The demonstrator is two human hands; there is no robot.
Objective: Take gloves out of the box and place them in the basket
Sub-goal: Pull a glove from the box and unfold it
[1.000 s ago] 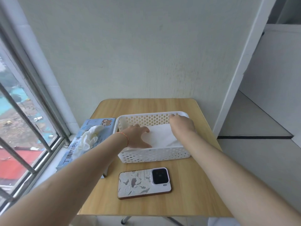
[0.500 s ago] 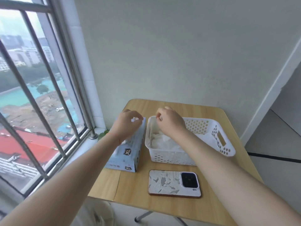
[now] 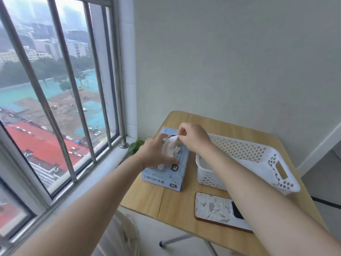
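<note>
Both hands have shifted from above the basket's near-left corner onto the glove box since half a second ago, and the view has swung left, so the table now sits at lower right of the frame. A white glove (image 3: 170, 147) stands up out of the opening in the top of the pale blue glove box (image 3: 166, 174), which lies near the centre of the frame, just left of the basket. The right hand (image 3: 193, 138) pinches the glove's upper tip between thumb and forefinger, the other fingers curled. The left hand (image 3: 156, 152) lies flat on the box top with fingers straight and spread, pressing it down beside the glove. The white perforated basket (image 3: 258, 163) sits to the right of the box, close but apart from it, with white material showing in its near-left corner. A phone (image 3: 215, 209) in a patterned case lies face down at the lower right, in front of the basket, partly hidden by the right forearm. All of these rest on the wooden table (image 3: 177, 207). A barred window (image 3: 60, 100) fills the left half of the frame, and a small green plant (image 3: 135, 145) shows at the sill's far end
</note>
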